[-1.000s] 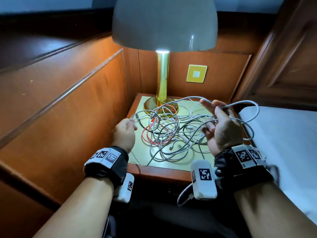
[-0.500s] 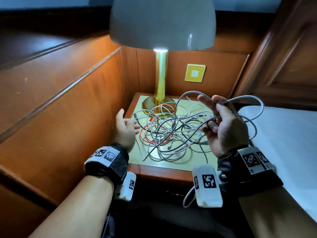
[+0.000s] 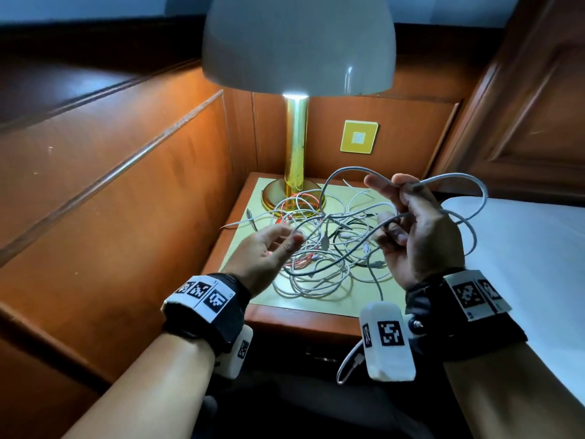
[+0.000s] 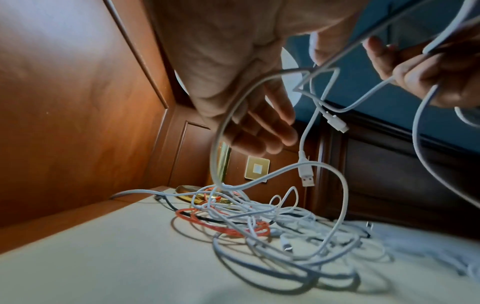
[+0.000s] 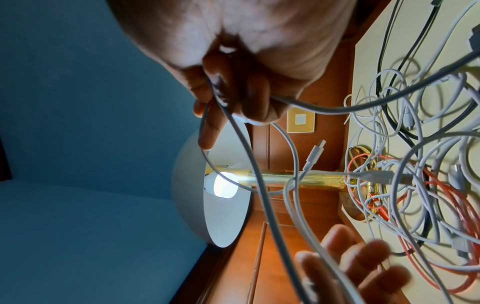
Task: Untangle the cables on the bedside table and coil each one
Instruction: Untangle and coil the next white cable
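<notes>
Left hand [image 3: 269, 248] lifted off table, fingers loose & empty; right hand [image 3: 418, 229] grips raised grey cable [image 3: 456, 179] loops.

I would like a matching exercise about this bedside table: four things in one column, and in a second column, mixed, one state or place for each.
Things
1. right hand
2. left hand
3. red cable
4. lamp

States or places
A. lit, standing at the back of the table
B. lying in the tangle on the table
C. fingers relaxed, gripping nothing
D. gripping loops of a grey cable

Pairs: 1-D, 2-C, 3-B, 4-A
</notes>
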A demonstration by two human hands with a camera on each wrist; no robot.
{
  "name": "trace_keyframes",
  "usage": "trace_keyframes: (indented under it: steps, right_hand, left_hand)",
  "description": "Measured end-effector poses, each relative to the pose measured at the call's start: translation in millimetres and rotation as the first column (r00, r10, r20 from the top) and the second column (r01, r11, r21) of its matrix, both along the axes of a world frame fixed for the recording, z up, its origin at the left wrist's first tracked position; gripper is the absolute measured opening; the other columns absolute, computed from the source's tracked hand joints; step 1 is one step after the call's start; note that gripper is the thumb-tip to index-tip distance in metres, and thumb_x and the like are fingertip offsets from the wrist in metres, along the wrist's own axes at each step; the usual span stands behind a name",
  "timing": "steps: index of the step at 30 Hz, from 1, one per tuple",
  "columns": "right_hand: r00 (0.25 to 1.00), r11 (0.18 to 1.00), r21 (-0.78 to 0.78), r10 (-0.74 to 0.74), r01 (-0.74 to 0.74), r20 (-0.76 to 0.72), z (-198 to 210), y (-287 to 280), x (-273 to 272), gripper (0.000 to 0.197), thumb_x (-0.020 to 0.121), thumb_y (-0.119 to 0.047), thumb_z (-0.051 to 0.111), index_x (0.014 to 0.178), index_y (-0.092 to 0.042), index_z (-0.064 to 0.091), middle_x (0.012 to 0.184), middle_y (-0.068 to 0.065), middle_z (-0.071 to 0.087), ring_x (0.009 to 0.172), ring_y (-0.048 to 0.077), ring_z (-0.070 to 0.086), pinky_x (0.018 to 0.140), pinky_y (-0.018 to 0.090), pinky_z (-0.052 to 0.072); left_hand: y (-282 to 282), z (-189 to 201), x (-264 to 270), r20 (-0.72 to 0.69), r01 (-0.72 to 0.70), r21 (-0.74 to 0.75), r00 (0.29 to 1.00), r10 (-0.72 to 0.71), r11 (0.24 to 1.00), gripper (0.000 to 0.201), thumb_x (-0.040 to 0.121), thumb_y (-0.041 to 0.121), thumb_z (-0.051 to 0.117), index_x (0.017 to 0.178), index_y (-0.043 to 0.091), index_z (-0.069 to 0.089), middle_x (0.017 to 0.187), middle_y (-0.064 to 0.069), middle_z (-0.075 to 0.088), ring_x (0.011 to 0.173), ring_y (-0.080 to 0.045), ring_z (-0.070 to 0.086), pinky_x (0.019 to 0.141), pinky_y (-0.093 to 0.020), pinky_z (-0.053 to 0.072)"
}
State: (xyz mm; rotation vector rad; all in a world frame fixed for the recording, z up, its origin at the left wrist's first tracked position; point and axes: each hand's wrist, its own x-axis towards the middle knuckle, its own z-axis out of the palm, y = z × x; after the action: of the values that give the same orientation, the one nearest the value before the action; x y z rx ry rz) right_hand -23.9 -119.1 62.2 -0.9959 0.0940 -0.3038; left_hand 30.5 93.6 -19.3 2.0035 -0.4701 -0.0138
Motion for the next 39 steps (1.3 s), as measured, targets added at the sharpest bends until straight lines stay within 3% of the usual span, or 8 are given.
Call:
trace_keyframes:
  steps: [4,9,12,17,26,30,35,39]
  right_hand:
    - [0.991,0.987,-0.092,-0.128,0.130,0.029,-4,-5,4,0.020,0.105,-0.015,0.041,0.092,-0.024,0.054,0.108,0.012,0.075,0.039,0.008,0.021,0.043,0.021,0.020]
    - [0.940,0.900,-0.271,-0.331,0.340,0.080,-12,-17,9,0.015,0.102,-0.015,0.044,0.096,-0.024,0.054,0.099,0.002,0.077,0.042,0.011,0.034,0.043,0.023,0.031]
    - [0.882,0.761,-0.462,-0.457,0.455,0.117,-16,-27,12,0.025,0.100,0.002,0.040,0.106,-0.018,0.054,0.093,-0.016,0.076,0.055,0.004,0.059,0.046,0.022,0.037]
    - [0.837,0.782,-0.303,-0.532,0.544,0.129,-10,-28,9,0.017,0.098,-0.014,0.039,0.098,-0.026,0.051,0.105,-0.002,0.077,0.043,0.008,0.040,0.041,0.025,0.026]
    - [0.950,0.938,-0.153,-0.312,0.309,0.010,0,-18,-6,0.018,0.103,-0.019,0.044,0.092,-0.025,0.057,0.103,0.006,0.077,0.044,0.010,0.024,0.050,0.024,0.027]
    - [0.986,0.971,-0.186,-0.160,0.149,-0.044,0,-15,-22,0.029,0.101,-0.015,0.044,0.082,-0.022,0.064,0.078,0.012,0.069,0.041,0.012,0.027,0.044,0.021,0.024]
    - [0.978,0.914,-0.382,0.065,-0.138,-0.198,0,-8,-60,0.023,0.101,-0.013,0.043,0.087,-0.019,0.060,0.082,0.014,0.075,0.046,0.012,0.036,0.049,0.022,0.023]
    - [0.960,0.884,-0.405,0.146,-0.235,-0.237,-4,-8,-86,0.022,0.101,-0.011,0.041,0.090,-0.016,0.059,0.084,0.019,0.074,0.044,0.016,0.025,0.043,0.020,0.018]
  left_hand:
    - [8,-7,-1,-0.003,0.072,0.228,0.997,-0.073,0.971,0.046,0.082,0.064,0.058,0.107,0.026,0.069,0.076,0.007,0.070,0.070,-0.005,0.061,0.068,-0.027,0.047]
    - [19,-8,13,0.108,-0.145,-0.036,0.983,0.148,0.989,0.037,0.095,0.038,0.049,0.070,0.017,0.067,0.067,0.003,0.061,0.058,0.000,0.049,0.062,-0.025,0.040]
    - [24,-11,25,-0.027,-0.460,-0.341,0.876,0.481,0.820,0.042,0.096,0.027,0.046,0.055,0.015,0.048,0.049,0.000,0.042,0.044,-0.012,0.038,0.051,-0.028,0.031]
    - [37,-17,37,-0.273,-0.708,-0.423,0.694,0.666,0.565,0.040,0.094,0.017,0.041,0.054,0.014,0.044,0.036,0.008,0.038,0.044,-0.024,0.037,0.055,-0.028,0.030]
    - [29,-32,39,-0.043,-0.459,0.044,0.886,0.461,0.887,0.041,0.099,0.035,0.037,0.084,0.012,0.067,0.075,-0.008,0.062,0.081,-0.032,0.060,0.076,-0.040,0.049]
    - [26,-30,36,0.044,-0.337,0.511,0.929,0.368,0.791,0.047,0.100,0.049,0.048,0.122,0.010,0.063,0.120,-0.016,0.065,0.114,-0.034,0.058,0.089,-0.036,0.045]
    - [19,2,8,0.243,-0.428,0.243,0.896,0.372,0.870,0.049,0.094,0.042,0.062,0.131,0.010,0.060,0.124,-0.017,0.060,0.111,-0.031,0.060,0.099,-0.039,0.048]
    - [-9,35,-55,-0.049,0.032,-0.048,0.998,-0.034,0.998,0.053,0.086,0.063,0.050,0.108,0.018,0.068,0.090,0.003,0.074,0.077,-0.013,0.068,0.065,-0.025,0.051]
